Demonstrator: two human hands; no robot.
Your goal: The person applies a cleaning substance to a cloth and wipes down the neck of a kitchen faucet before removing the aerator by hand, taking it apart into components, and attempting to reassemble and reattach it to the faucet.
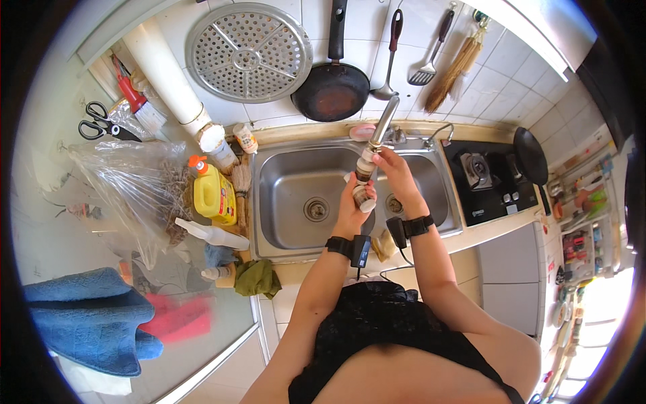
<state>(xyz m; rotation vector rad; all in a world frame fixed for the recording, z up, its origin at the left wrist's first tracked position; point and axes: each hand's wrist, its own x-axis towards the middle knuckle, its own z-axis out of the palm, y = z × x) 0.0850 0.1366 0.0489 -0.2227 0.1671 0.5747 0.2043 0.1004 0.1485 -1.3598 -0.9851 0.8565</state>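
A shiny metal faucet spout (385, 121) rises over the double steel sink (289, 151). At its end is a faucet filter (364, 174), a cylinder with white collars, a brownish see-through middle and a white round end. My left hand (350, 210) is closed around the lower part of this filter, over the divider between the basins. Beside it, my right hand (396, 176) grips the upper white collar, just below the spout, with its fingertips partly hidden. Both wrists wear black straps with small boxes.
Left of the sink stand a yellow jug (215, 195) with an orange cap, a white spray bottle (212, 236) and a green cloth (258, 278). A black gas stove (491, 178) lies to the right. Pans and utensils, including a frying pan (331, 91), hang on the tiled wall.
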